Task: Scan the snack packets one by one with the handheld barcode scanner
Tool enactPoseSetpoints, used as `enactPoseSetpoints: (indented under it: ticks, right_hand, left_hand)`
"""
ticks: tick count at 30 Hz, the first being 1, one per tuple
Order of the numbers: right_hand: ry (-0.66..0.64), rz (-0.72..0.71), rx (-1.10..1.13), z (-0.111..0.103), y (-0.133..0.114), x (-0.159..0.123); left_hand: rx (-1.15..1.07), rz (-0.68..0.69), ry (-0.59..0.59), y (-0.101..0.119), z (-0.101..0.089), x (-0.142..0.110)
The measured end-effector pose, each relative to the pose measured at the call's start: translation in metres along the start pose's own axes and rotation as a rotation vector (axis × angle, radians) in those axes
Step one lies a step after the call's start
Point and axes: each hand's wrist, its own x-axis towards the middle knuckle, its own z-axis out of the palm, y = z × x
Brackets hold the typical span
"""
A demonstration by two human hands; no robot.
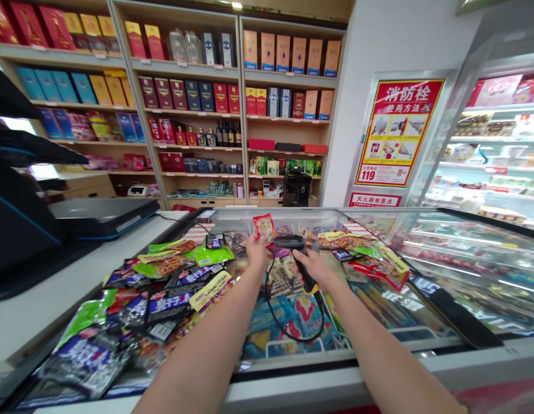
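Pinching a red packet, the left hand in the head view is over the freezer. The right hand clasps a black scanner by its handle, its head near the packet; snack bags lie on either side.

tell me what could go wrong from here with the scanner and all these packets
The black cable hangs in a loose loop below the scanner in the right hand; it could snag on packets if swung sideways.

The left-hand pile is a loose, overlapping heap, and the left forearm crosses it in this view, so a brush might make it slide.

The red packet seems held near its lower edge by the left hand, so it might slip.
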Motion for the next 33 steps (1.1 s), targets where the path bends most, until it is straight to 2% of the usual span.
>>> enactPoseSetpoints:
  ticks: [10,21,24,28,30,33]
  right_hand:
    - [0.037,0.045,0.039,0.002,-0.001,-0.001]
    - [0.027,0.007,0.048,-0.001,0.0,0.0]
    - [0.045,0.022,0.07,-0.004,-0.006,-0.002]
    - [0.11,0.022,0.099,-0.021,-0.017,-0.006]
    - [0.143,0.001,0.109,-0.037,-0.021,-0.009]
    - [0.225,-0.022,0.117,-0.065,-0.026,-0.018]
  left_hand:
    - [0.048,-0.029,-0.019,0.01,-0.001,-0.009]
    - [0.036,-0.049,0.0,0.015,0.001,-0.009]
    - [0.02,-0.112,-0.036,0.016,0.004,-0.012]
    - [-0.027,-0.289,-0.201,0.014,0.024,-0.021]
    - [-0.025,-0.352,-0.282,0.012,0.043,-0.028]
    - [0.026,-0.37,-0.334,0.008,0.079,-0.038]
